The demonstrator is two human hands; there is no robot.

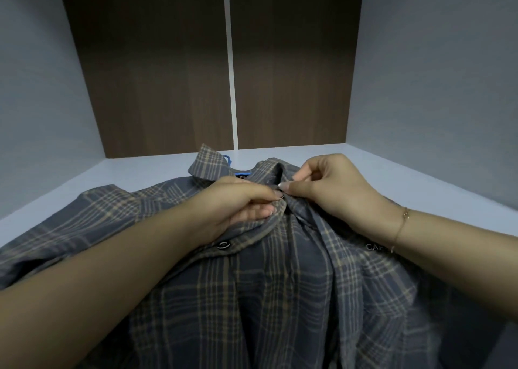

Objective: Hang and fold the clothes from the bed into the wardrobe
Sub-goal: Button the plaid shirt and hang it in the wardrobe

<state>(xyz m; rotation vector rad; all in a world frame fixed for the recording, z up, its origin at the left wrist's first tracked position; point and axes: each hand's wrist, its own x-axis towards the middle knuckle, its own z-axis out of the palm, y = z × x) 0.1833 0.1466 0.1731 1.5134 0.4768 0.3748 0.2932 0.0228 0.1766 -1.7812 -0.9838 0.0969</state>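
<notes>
Two bare forearms reached in from the lower corners, elbows cut off by the frame. Beneath them lay a plaid shirt point(280, 298), grey-blue with tan lines, spread front-up on the pale shelf point(392, 172) of a wardrobe, its hem running out of view at the bottom. Left hand point(246, 203) curled, thumb and fingers pinching the left edge of the placket just below the collar. Right hand point(328, 183) likewise curled, fingertips pinching the opposite edge, nails of both hands almost touching; whatever button sat between them was hidden by the fingers. One dark button point(223, 244) showed lower down, beside the left wrist. Thin bracelet point(400, 228) on the right wrist, covering part of some white lettering on the chest, unreadable. Behind the collar point(210, 161) peeked a bit of blue hanger point(228, 160), mostly hidden inside the shirt. Dark wood back panel point(168, 74) behind, split by a pale vertical strip.
</notes>
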